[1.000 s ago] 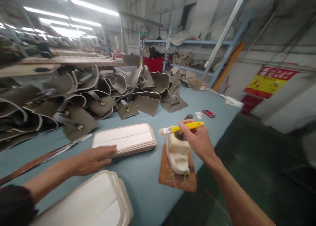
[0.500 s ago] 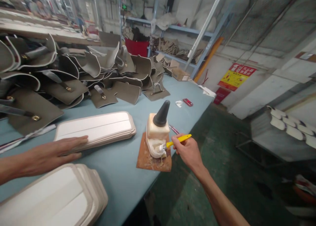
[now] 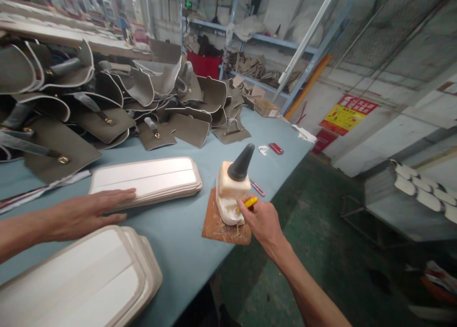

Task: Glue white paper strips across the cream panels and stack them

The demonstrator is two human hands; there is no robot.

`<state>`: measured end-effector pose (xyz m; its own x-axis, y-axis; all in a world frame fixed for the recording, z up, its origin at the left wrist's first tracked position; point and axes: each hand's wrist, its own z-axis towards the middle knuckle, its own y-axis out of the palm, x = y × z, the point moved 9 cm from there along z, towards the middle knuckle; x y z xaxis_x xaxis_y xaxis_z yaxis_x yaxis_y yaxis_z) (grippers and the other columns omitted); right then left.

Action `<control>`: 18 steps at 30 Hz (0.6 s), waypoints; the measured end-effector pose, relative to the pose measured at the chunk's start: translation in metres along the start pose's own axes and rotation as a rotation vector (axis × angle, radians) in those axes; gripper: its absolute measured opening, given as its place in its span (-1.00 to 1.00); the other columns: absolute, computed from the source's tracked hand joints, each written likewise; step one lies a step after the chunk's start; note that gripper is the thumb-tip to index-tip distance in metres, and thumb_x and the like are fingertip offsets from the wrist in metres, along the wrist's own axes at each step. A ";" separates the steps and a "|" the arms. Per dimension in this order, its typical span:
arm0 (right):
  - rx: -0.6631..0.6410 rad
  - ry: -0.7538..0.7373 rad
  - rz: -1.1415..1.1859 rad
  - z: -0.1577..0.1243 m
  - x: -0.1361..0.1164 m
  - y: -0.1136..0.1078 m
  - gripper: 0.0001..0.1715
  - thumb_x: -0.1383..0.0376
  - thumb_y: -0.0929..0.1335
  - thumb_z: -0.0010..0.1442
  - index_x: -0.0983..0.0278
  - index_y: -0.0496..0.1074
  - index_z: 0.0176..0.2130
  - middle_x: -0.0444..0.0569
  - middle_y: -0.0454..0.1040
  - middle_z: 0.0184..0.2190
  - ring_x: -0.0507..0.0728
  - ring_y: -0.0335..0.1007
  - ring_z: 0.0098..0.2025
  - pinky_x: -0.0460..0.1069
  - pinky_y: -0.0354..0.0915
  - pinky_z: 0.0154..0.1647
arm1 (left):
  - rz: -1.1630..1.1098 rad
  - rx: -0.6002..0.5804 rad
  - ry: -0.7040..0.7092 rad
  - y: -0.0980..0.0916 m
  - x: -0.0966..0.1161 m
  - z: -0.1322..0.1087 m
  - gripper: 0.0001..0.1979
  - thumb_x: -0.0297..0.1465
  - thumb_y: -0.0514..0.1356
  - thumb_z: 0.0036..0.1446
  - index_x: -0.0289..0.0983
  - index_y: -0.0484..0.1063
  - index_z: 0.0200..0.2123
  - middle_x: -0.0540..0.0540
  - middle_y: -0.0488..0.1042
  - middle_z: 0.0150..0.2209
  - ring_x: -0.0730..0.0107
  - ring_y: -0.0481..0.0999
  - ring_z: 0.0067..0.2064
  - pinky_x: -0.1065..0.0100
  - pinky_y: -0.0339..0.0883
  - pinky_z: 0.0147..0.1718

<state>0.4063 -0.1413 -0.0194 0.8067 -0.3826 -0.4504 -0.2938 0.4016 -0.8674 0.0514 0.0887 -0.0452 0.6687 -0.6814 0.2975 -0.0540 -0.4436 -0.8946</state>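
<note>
My right hand [image 3: 261,218] grips a yellow-handled brush [image 3: 252,202] over the open front of a glue bottle [image 3: 233,179]. Its bristles are hidden by my fingers and the white glue. The bottle has a black cone-shaped top [image 3: 242,163] and stands on a brown, glue-smeared board [image 3: 210,224]. My left hand [image 3: 94,210] lies flat with fingers stretched, resting on the near edge of a stack of white panels with beige borders [image 3: 150,174]. Closer to me is a second stack of similar panels [image 3: 82,279].
Grey-brown bag pieces with handles [image 3: 189,127] are heaped along the back of the blue table [image 3: 182,236]. A pink cutter [image 3: 257,188], a red box [image 3: 276,148] and a white scrap [image 3: 263,150] lie near the right edge. Blue shelving [image 3: 278,40] stands behind.
My right hand has shifted left, closer to the bottle, and the brush handle has swung to point more toward me. The view has turned slightly; my left hand stays on the panels.
</note>
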 end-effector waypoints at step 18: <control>0.110 0.191 0.450 -0.023 0.033 -0.027 -0.47 -0.17 0.41 0.24 0.24 0.54 -0.37 -0.09 0.55 -0.57 0.13 0.49 -0.57 -0.06 0.31 -0.51 | -0.014 -0.038 -0.022 0.004 -0.003 -0.001 -0.23 0.07 0.02 0.26 -0.22 0.24 0.40 -0.03 0.17 0.45 0.05 0.18 0.46 0.07 -0.08 0.46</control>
<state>0.4295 -0.1841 -0.0158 0.5009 -0.2924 -0.8146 -0.5275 0.6430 -0.5552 0.0487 0.0880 -0.0491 0.6860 -0.6620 0.3019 -0.0727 -0.4753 -0.8768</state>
